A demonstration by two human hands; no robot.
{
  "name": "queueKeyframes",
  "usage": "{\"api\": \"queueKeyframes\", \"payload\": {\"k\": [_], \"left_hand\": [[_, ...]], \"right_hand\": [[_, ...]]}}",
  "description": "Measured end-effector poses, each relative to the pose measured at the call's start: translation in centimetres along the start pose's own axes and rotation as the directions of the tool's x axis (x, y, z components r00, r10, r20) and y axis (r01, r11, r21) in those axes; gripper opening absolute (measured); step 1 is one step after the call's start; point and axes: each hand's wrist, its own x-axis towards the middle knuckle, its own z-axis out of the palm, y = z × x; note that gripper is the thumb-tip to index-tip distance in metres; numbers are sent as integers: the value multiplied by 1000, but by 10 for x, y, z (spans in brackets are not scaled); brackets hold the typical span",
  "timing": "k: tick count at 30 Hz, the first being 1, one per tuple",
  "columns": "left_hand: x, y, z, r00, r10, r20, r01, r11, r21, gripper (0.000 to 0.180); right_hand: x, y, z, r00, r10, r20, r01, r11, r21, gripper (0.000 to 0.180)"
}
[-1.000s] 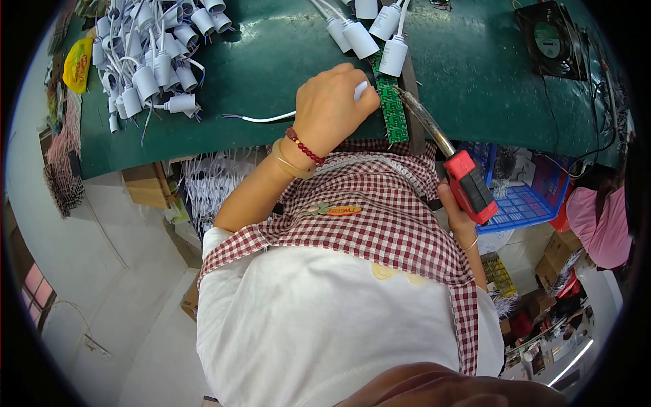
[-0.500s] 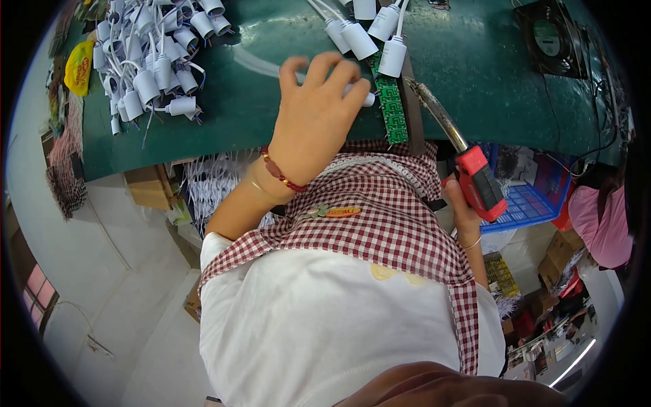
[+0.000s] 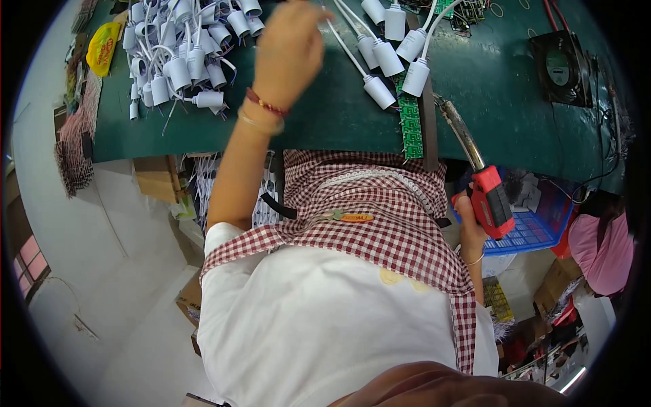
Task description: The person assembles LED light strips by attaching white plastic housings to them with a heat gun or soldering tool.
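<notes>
My left hand (image 3: 290, 57) is raised over the far part of the bench, its fingers bent and blurred by motion. Close to its fingertips runs the cable of a white lamp socket (image 3: 378, 92); whether they touch it I cannot tell. That socket lies left of a green circuit board strip (image 3: 411, 125), with several similar corded sockets (image 3: 388, 60) around the strip's far end. Wrapped round the red and black handle of a soldering iron (image 3: 492, 203) is my right hand (image 3: 469, 227), low at the bench's front edge. The iron's metal tip points up and left, toward the dark bar (image 3: 430, 136) beside the strip.
A heap of white sockets with cables (image 3: 180, 68) covers the bench's left side, next to a yellow bag (image 3: 102, 49). A black fan (image 3: 560, 68) stands at the right. Below the bench edge are a blue crate (image 3: 536, 227) and a cardboard box (image 3: 157, 178).
My left hand has moved up and left, off the white socket, which now lies uncovered beside the circuit board strip. My right hand keeps hold of the soldering iron. The whole view has shifted slightly.
</notes>
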Motion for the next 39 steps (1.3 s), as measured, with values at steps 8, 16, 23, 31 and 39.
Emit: {"api": "queueKeyframes", "payload": {"k": [8,16,23,31,39], "left_hand": [[27,-86,9,999,46,27,-46,999,-12,13],[35,48,-33,891,-355,284,445,811,-380,9],[-17,113,-5,639,-503,582,687,713,-138,23],[-47,127,11,727,-491,480,578,815,-42,19],[-50,131,13,763,-465,450,561,821,-103,14]], "right_hand": [[7,-25,7,999,20,-36,-17,995,98,26],[17,-25,13,994,25,-108,9,952,307,32],[16,-26,7,999,-20,-50,36,939,343,30],[-3,-23,-3,994,110,26,-113,970,213,14],[-8,-11,0,997,50,62,-52,998,24,16]]}}
